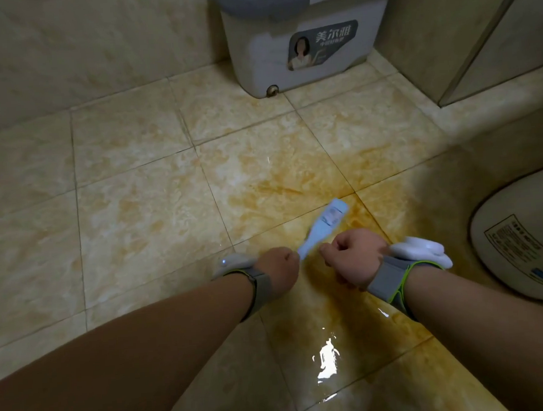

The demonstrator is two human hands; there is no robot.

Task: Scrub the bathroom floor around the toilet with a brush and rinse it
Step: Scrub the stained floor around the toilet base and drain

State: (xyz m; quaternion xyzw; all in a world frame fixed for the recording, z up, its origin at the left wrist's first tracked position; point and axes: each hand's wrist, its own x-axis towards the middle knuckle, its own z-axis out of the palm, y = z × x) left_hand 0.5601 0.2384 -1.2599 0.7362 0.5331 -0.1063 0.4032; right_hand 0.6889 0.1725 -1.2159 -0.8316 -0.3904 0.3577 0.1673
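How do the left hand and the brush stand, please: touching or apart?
Touching: the head view shows the end of the brush handle running into the left hand, which grips it.

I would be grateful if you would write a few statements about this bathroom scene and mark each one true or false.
1. The toilet is on the person's left. False: it is at the right edge of the view.
2. The brush points its head away from the person, over a yellow-stained tile. True.
3. The floor is dry throughout. False: a wet patch gleams between the forearms.
4. A mop bucket stands by the far wall. True.
5. Both hands lie flat on the floor. False: the left hand and the right hand are curled into fists at the brush's handle end.
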